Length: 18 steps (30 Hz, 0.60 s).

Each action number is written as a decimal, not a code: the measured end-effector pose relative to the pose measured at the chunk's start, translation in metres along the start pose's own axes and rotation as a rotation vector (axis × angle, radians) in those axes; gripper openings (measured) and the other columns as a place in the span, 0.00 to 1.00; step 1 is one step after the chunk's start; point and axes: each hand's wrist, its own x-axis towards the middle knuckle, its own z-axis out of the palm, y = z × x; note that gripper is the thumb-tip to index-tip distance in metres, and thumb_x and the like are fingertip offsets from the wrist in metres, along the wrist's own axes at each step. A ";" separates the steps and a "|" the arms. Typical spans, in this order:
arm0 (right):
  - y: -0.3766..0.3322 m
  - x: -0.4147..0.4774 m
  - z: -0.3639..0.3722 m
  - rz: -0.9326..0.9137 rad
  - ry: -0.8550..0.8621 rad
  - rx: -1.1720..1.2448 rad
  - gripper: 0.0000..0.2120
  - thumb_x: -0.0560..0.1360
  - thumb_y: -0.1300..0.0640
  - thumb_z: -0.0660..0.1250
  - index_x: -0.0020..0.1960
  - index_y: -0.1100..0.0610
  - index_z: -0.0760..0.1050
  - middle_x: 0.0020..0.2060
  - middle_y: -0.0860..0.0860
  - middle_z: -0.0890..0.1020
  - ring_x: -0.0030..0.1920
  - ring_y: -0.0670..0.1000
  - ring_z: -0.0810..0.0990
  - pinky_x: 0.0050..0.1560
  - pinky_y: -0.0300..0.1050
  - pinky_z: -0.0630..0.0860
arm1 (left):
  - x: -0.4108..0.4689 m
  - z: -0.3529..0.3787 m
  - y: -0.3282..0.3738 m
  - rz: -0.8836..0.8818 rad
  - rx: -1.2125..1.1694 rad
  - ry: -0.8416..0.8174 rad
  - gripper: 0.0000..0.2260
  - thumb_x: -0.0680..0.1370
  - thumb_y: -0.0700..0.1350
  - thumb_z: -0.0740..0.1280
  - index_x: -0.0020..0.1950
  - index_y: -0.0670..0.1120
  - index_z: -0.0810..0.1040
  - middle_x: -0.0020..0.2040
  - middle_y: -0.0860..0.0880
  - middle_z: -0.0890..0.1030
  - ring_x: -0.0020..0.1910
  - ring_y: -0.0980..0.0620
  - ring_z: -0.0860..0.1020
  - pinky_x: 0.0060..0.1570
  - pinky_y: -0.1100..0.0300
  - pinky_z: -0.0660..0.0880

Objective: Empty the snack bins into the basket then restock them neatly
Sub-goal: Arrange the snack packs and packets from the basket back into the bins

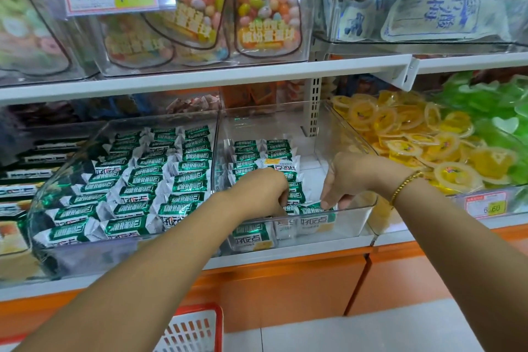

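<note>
Both my hands reach into the middle clear bin [354, 221], which holds green-and-white snack packets [261, 151] lined up along its left side. My left hand [264, 191] curls its fingers around packets near the bin's front. My right hand [347, 180] pinches a green-and-white packet [313, 210] at the front edge. The right part of this bin shows its bare white floor. To the left, another clear bin [57, 174] is packed with neat rows of the same packets [148, 183]. The red basket [197, 326] stands on the floor below, under my left arm.
A bin of yellow jelly cups [414, 134] and green jelly hearts [497, 123] sits to the right. A white upper shelf [217, 74] carries clear bins of candy bags close above. The orange shelf base [285, 286] runs along the front.
</note>
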 end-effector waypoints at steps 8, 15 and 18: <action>-0.014 0.015 0.003 0.012 -0.041 -0.043 0.16 0.68 0.58 0.77 0.52 0.63 0.81 0.42 0.54 0.86 0.35 0.46 0.82 0.53 0.43 0.80 | 0.006 -0.002 -0.007 -0.018 -0.135 0.008 0.05 0.73 0.43 0.73 0.38 0.45 0.81 0.36 0.49 0.83 0.35 0.53 0.79 0.41 0.58 0.77; -0.003 0.023 0.011 0.098 -0.044 -0.072 0.15 0.67 0.47 0.76 0.45 0.57 0.79 0.30 0.48 0.81 0.26 0.44 0.74 0.27 0.32 0.71 | 0.003 0.006 -0.006 -0.029 -0.227 0.089 0.07 0.74 0.46 0.72 0.39 0.45 0.78 0.34 0.51 0.82 0.33 0.57 0.78 0.38 0.60 0.75; -0.008 0.031 0.016 0.103 -0.066 -0.064 0.16 0.68 0.46 0.75 0.43 0.56 0.75 0.33 0.49 0.79 0.30 0.46 0.74 0.31 0.34 0.71 | 0.001 0.007 -0.004 -0.014 -0.178 0.125 0.07 0.75 0.47 0.71 0.41 0.46 0.77 0.32 0.56 0.77 0.30 0.62 0.72 0.34 0.62 0.70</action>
